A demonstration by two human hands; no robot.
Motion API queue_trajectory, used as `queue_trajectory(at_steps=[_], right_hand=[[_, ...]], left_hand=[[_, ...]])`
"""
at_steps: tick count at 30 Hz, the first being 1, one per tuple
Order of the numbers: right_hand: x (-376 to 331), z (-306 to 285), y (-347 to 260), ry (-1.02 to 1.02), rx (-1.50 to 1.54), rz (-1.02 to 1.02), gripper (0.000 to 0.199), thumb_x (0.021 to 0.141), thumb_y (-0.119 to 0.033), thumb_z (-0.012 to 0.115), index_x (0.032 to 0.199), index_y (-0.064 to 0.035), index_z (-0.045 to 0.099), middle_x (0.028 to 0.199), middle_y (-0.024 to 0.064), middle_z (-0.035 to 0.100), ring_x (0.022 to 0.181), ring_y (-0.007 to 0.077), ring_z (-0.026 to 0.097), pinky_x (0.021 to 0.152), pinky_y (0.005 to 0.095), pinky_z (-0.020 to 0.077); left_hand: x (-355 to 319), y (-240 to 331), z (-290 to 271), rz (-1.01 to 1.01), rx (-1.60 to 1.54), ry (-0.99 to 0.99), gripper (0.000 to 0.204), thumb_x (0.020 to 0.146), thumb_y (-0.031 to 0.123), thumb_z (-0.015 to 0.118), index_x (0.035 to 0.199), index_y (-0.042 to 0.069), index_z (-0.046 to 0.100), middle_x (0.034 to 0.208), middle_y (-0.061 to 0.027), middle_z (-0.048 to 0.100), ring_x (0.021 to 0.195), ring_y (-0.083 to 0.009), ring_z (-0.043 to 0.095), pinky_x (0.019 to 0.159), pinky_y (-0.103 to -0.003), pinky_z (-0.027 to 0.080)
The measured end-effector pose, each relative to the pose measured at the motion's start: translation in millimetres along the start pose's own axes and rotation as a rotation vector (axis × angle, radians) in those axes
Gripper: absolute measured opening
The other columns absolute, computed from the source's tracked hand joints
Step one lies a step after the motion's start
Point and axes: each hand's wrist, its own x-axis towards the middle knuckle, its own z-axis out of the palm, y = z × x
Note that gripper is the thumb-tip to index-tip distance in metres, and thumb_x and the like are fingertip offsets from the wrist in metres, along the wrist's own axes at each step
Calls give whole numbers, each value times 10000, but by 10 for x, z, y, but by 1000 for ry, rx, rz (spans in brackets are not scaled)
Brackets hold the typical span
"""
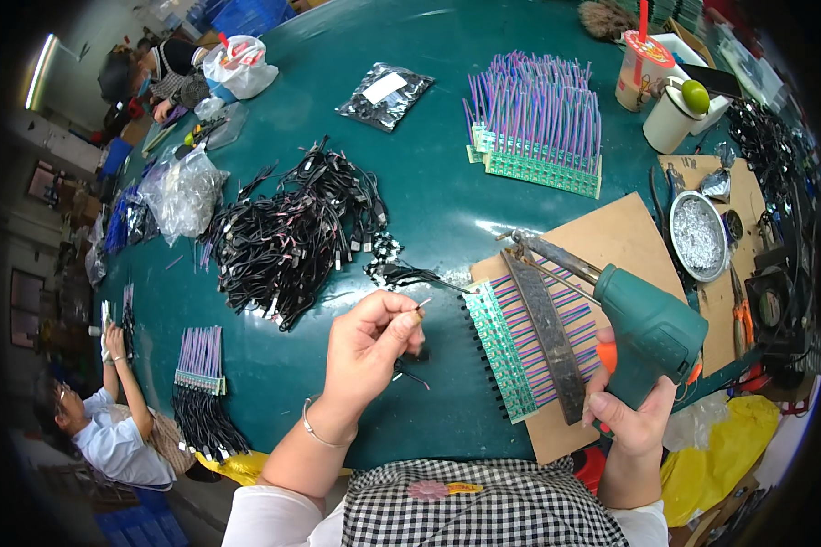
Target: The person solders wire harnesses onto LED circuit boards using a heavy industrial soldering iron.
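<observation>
My left hand (370,345) is closed in a pinch on a thin cable, whose bare, light-coloured tip (425,303) pokes out past my fingers. In my right hand (631,415) is the handle of a green soldering gun (652,319) with an orange trigger, its metal nozzle pointing to the upper left. Under the gun, a dark metal bar (547,337) lies across rows of coloured wires. These wires run from a strip of green circuit boards (502,351) on brown cardboard (625,235). Black cable ends line the strip's left edge.
A heap of black cables (292,237) lies left of centre. Further off are a silver bag (385,96) and wired board panels (543,173). At the right stand a bowl of silvery bits (699,235) and a drink cup (643,68). Two other people work at the left.
</observation>
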Motion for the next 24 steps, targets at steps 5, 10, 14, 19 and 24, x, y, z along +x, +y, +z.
queue_trajectory(at_steps=[5, 10, 14, 19, 24], right_hand=[[96, 107, 62, -40, -43, -28, 588, 679, 67, 652, 1203, 67, 387, 1049, 183, 540, 623, 171, 591, 513, 258, 503], [215, 300, 107, -116, -170, -54, 559, 674, 74, 698, 1176, 23, 456, 882, 73, 609, 734, 118, 583, 653, 235, 488], [303, 448, 21, -101, -368, -98, 231, 684, 51, 717, 885, -4, 618, 793, 23, 614, 650, 72, 550, 591, 207, 462], [185, 220, 339, -93, -498, -330, 260, 694, 37, 695, 927, 19, 579, 736, 64, 605, 628, 110, 575, 560, 237, 466], [90, 438, 237, 114, -144, -197, 434, 700, 54, 673, 1078, 32, 462, 671, 90, 568, 546, 126, 539, 504, 236, 464]], left_hand=[[-149, 220, 252, -155, -45, -239, 138, 901, 105, 520, 852, -13, 571, 643, 19, 497, 524, -28, 360, 476, -182, 290], [-122, 304, 478, -128, 50, -304, 170, 893, 101, 530, 776, -9, 585, 634, 25, 504, 541, -17, 384, 478, -178, 298], [-144, 309, 489, 60, 232, -303, 90, 848, 41, 561, 777, 1, 600, 552, 47, 507, 498, -12, 397, 452, -185, 335], [-210, 265, 531, 23, 219, -375, 55, 835, 50, 583, 854, 3, 603, 737, -21, 632, 676, -37, 567, 600, -202, 477], [-218, 215, 508, 57, 143, -478, 79, 848, 79, 585, 853, 1, 598, 708, -13, 607, 647, -22, 527, 569, -198, 453]])
